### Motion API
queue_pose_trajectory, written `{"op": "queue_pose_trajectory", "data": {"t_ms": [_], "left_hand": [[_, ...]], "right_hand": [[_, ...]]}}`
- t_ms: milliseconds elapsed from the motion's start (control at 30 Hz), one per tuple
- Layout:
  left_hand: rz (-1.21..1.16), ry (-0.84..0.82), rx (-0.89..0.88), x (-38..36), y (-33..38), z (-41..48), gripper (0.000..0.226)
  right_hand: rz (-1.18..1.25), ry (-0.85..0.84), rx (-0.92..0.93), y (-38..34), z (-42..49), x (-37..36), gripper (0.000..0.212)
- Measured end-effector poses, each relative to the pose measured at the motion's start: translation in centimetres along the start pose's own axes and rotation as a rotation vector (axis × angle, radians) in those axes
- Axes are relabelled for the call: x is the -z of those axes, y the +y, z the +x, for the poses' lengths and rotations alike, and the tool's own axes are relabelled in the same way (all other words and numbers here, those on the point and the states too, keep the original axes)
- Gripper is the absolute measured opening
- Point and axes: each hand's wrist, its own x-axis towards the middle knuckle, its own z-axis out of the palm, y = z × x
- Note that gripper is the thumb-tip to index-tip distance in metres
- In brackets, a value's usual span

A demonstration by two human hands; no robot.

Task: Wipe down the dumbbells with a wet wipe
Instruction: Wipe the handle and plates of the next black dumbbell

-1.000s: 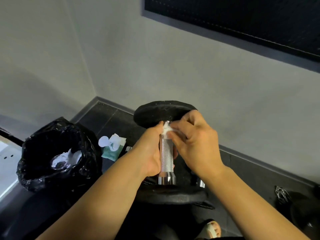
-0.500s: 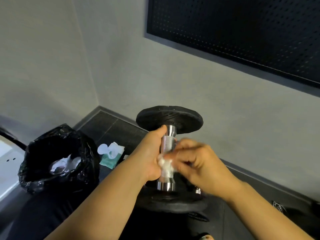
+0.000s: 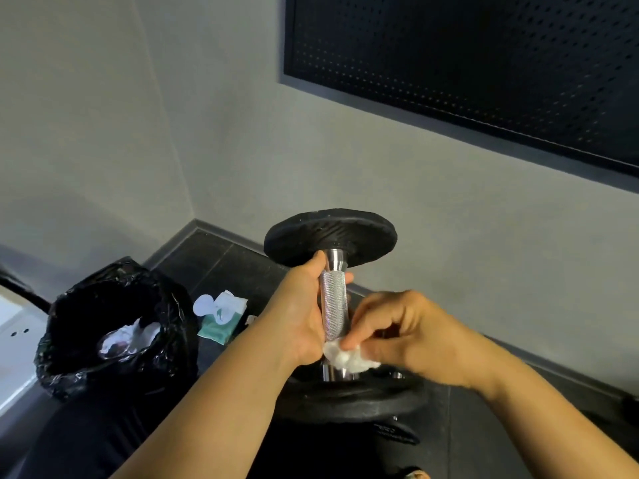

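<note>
Bin: a bin with a black bag (image 3: 176,340) in it stands on the floor at the left, its top wide open
In the bin: some scrunched white wipes (image 3: 147,330) and a shiny see-through thing (image 3: 112,344); what it is cannot be told
Wipe pack: a green wipe pack (image 3: 218,328) lies flat on the floor just beside the bin, its round white flap (image 3: 203,304) is open, and a white wipe pokes out
Dumbbell: the dumbbell (image 3: 333,305) stands on end in front of the person, with one black plate on top, one black plate at the bottom and a silver bumpy bar between them
Left hand: the left hand (image 3: 297,312) has its fingers curled round the bar, holding it tight
Right hand: the right hand (image 3: 408,337) has bent fingers that pinch the wet wipe
Wet wipe: the wet wipe (image 3: 345,357) is a small white ball pressed on the low end of the bar
Floor: dark tiles (image 3: 214,261)
Room: a corner with grey walls (image 3: 345,160), and a big black panel with tiny holes (image 3: 484,57) high on the wall
</note>
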Motion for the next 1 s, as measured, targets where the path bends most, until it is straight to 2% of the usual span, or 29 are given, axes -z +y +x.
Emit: {"op": "queue_pose_trajectory", "data": {"t_ms": [100,167,233,333,467,533,600,667,767,900,1000], "left_hand": [[-0.014,-0.019,0.013,0.0,0.1,-0.2,0.062],[-0.029,-0.036,0.015,-0.1,0.2,-0.3,0.062],[-0.035,-0.065,0.010,-0.1,0.2,-0.3,0.062],[-0.005,-0.080,0.032,0.0,0.0,-0.2,0.063],[0.055,-0.006,0.044,-0.2,0.0,0.1,0.063],[0.102,0.073,0.022,-0.8,-0.1,0.3,0.062],[0.160,0.130,-0.017,-1.5,-0.3,0.4,0.059],[0.150,0.129,-0.023,-1.6,-0.5,0.6,0.053],[0.130,0.061,-0.010,-1.2,-0.2,0.9,0.048],[0.105,0.005,-0.018,-1.2,-0.3,1.3,0.052],[0.069,-0.019,-0.016,-1.6,-0.2,1.2,0.052]], "right_hand": [[0.242,0.453,-0.092,1.2,0.3,1.9,0.019],[0.355,0.653,-0.122,1.7,0.8,3.2,0.035],[0.420,0.645,-0.120,1.8,1.9,3.6,0.049],[0.394,0.600,-0.100,1.2,3.3,3.6,0.028],[0.289,0.734,-0.108,-0.4,3.5,3.1,0.016],[0.220,0.836,-0.129,-1.1,3.7,2.2,0.021],[0.026,0.909,-0.095,-2.0,4.0,1.4,0.028],[-0.127,0.882,-0.003,-2.8,3.9,1.0,0.030],[-0.199,0.744,0.147,-2.7,2.7,0.5,0.029],[-0.618,0.725,0.187,0.0,2.3,0.3,0.012],[-0.472,0.614,0.227,1.4,2.6,0.0,0.009]]}}
